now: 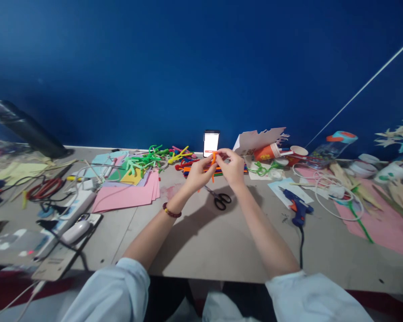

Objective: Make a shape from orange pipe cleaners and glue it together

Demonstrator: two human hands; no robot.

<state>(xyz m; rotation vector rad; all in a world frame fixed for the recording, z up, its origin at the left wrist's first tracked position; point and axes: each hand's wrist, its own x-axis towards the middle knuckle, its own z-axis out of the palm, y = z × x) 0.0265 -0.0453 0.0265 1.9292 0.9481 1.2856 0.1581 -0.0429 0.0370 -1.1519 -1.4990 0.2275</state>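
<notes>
Two bare hands meet above the middle of a grey bench, towards its far side. The left hand and the right hand come together at the fingertips over a thin orange strip, which stands roughly upright between them, its lower end hanging below the fingers. Each grip is narrow, seemingly pinching the strip; exactly which fingers bear on it is too small to tell. For steady handling, one hand would best hold the strip firmly while the other shapes it with light pressure, keeping the loose end in sight.

Just beyond the hands, a phone with a bright screen stands near a blue wall. Below the hands, a pair of scissors lies with its dark handles towards the near right, between the forearms; a lowered wrist could catch on them. Far left of the hands is a tangle of green fuzzy strips, with pink paper nearer. To the right, a blue glue gun lies partly on a pale sheet. Its cord runs to the near edge beside the right forearm, where an elbow might snag it.
</notes>
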